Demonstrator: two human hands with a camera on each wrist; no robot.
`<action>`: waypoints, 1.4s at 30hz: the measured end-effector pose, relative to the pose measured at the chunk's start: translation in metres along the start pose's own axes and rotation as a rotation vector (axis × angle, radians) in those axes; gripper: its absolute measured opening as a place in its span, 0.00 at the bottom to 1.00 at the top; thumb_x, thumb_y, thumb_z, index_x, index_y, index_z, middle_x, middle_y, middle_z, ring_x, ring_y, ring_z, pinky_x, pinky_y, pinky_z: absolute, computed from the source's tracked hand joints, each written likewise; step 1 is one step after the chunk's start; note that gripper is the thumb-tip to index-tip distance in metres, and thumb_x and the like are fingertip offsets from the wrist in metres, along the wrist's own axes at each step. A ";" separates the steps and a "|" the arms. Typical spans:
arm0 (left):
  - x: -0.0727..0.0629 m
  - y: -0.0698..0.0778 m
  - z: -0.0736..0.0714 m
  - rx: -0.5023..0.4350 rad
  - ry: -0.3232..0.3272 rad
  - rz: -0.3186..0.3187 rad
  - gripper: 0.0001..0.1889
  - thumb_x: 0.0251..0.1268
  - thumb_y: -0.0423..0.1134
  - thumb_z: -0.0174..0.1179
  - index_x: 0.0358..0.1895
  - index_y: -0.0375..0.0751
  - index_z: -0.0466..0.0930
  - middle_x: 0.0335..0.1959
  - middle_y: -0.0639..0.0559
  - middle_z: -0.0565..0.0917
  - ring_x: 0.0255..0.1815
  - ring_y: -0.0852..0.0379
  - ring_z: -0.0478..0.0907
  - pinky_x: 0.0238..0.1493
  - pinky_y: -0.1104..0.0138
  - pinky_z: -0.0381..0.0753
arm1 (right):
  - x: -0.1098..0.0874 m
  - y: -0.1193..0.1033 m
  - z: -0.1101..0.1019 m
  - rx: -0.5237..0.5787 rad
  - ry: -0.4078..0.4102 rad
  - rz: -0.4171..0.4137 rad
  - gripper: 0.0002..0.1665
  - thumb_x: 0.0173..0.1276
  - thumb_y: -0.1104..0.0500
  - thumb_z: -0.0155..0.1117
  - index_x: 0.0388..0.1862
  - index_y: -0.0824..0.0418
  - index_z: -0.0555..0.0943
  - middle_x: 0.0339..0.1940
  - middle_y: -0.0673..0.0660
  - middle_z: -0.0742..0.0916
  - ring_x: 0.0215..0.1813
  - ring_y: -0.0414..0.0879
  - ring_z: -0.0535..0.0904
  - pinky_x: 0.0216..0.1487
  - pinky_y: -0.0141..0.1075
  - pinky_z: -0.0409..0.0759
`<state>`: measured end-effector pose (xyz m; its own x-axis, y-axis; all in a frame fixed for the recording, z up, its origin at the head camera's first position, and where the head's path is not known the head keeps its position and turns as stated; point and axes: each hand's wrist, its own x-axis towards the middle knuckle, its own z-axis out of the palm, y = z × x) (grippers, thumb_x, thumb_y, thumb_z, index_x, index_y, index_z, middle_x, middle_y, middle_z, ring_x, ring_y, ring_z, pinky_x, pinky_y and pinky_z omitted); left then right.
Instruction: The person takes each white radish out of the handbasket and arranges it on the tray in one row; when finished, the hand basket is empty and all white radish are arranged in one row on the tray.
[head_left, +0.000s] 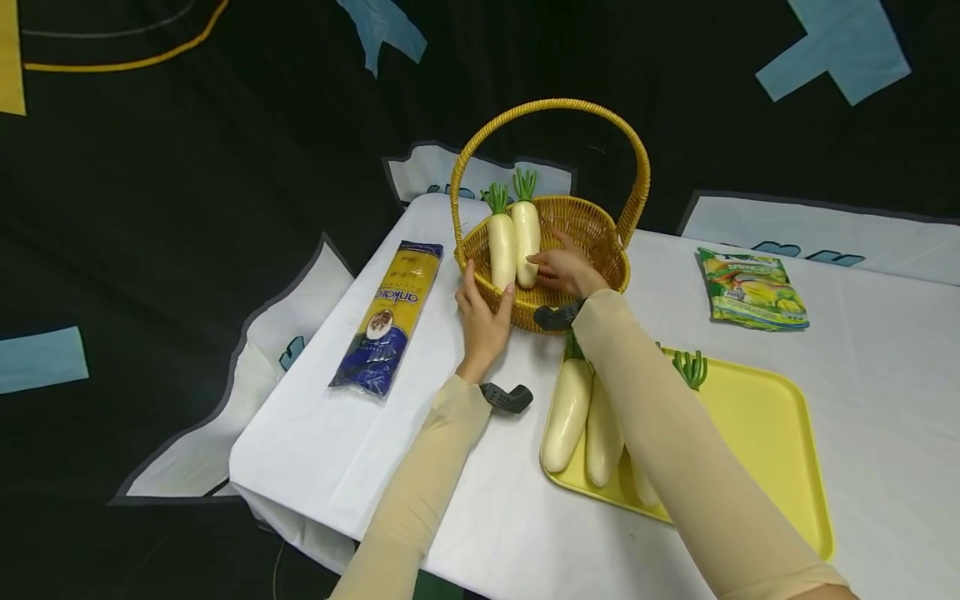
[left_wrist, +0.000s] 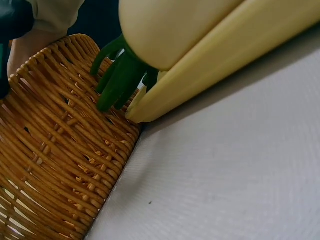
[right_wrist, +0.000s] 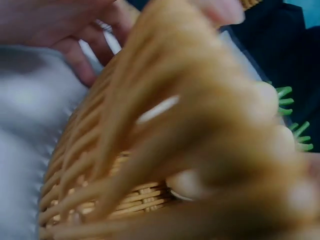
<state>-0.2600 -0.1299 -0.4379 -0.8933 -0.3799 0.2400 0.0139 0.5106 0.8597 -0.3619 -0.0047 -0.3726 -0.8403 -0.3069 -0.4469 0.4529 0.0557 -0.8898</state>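
In the head view a wicker basket (head_left: 540,321) with a tall arched handle stands at the table's far side. Two white radishes with green tops, a left radish (head_left: 502,250) and a right radish (head_left: 527,242), lean inside its left half. My left hand (head_left: 483,325) grips the basket's front-left side, thumb at the rim and fingers along the outer wall. Reaching into the basket, my right hand (head_left: 568,268) has its fingers extended, a fingertip touching the right radish's lower part. The right wrist view shows the weave (right_wrist: 145,195) up close and blurred.
A yellow tray (head_left: 757,433) holds several more radishes (head_left: 567,417), partly hidden under my right forearm. Left of the basket lies a blue and yellow pasta packet (head_left: 390,317). A green packet (head_left: 752,289) lies at the right. The table's left edge drops off beyond the pasta.
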 end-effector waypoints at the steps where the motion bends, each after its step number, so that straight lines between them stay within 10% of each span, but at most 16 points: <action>1: 0.000 0.000 0.001 -0.001 -0.002 0.002 0.40 0.61 0.60 0.48 0.71 0.57 0.37 0.65 0.35 0.54 0.62 0.38 0.57 0.62 0.45 0.58 | 0.000 0.001 0.000 -0.014 -0.009 -0.004 0.49 0.64 0.66 0.55 0.73 0.40 0.41 0.71 0.59 0.58 0.66 0.54 0.63 0.63 0.46 0.68; 8: -0.001 0.001 0.005 -0.012 -0.005 0.011 0.40 0.61 0.59 0.48 0.71 0.56 0.38 0.64 0.34 0.54 0.62 0.38 0.57 0.61 0.45 0.59 | 0.000 0.008 0.001 -0.194 -0.083 -0.103 0.54 0.62 0.71 0.55 0.72 0.38 0.37 0.68 0.64 0.61 0.63 0.56 0.66 0.55 0.50 0.73; 15: -0.003 0.001 0.011 -0.018 -0.016 0.011 0.40 0.61 0.59 0.48 0.71 0.56 0.38 0.64 0.34 0.54 0.61 0.37 0.58 0.61 0.45 0.59 | -0.001 0.018 0.002 -0.491 0.032 -0.274 0.57 0.55 0.73 0.58 0.73 0.44 0.39 0.64 0.66 0.68 0.39 0.51 0.73 0.30 0.34 0.74; 21: -0.005 0.002 0.013 -0.025 -0.018 0.011 0.40 0.61 0.58 0.48 0.71 0.54 0.38 0.63 0.34 0.54 0.61 0.37 0.58 0.60 0.44 0.60 | -0.003 0.019 0.000 -0.578 0.075 -0.307 0.56 0.53 0.71 0.60 0.73 0.44 0.42 0.64 0.65 0.68 0.47 0.54 0.73 0.34 0.36 0.74; 28: -0.005 0.000 0.011 -0.014 -0.020 0.005 0.40 0.61 0.59 0.48 0.71 0.55 0.38 0.65 0.34 0.53 0.62 0.35 0.57 0.60 0.43 0.59 | -0.004 0.017 -0.002 -0.447 0.032 -0.259 0.51 0.59 0.68 0.58 0.73 0.44 0.43 0.62 0.66 0.69 0.51 0.55 0.74 0.43 0.42 0.77; 36: -0.001 -0.002 0.007 -0.017 -0.017 0.016 0.40 0.62 0.58 0.48 0.71 0.53 0.38 0.65 0.34 0.53 0.61 0.36 0.58 0.60 0.44 0.59 | -0.016 0.004 -0.003 0.003 -0.082 -0.121 0.49 0.62 0.68 0.56 0.72 0.39 0.44 0.60 0.66 0.69 0.36 0.47 0.77 0.59 0.48 0.71; 42: 0.005 -0.002 0.003 -0.027 -0.010 0.015 0.41 0.62 0.59 0.48 0.72 0.52 0.37 0.65 0.34 0.53 0.61 0.36 0.57 0.60 0.43 0.59 | -0.025 -0.010 -0.007 0.173 -0.110 -0.098 0.47 0.62 0.69 0.53 0.71 0.37 0.47 0.65 0.62 0.65 0.50 0.51 0.74 0.59 0.44 0.72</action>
<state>-0.2655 -0.1306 -0.4397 -0.8973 -0.3649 0.2483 0.0390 0.4949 0.8681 -0.3477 0.0090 -0.3533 -0.8493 -0.4055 -0.3380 0.4232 -0.1401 -0.8952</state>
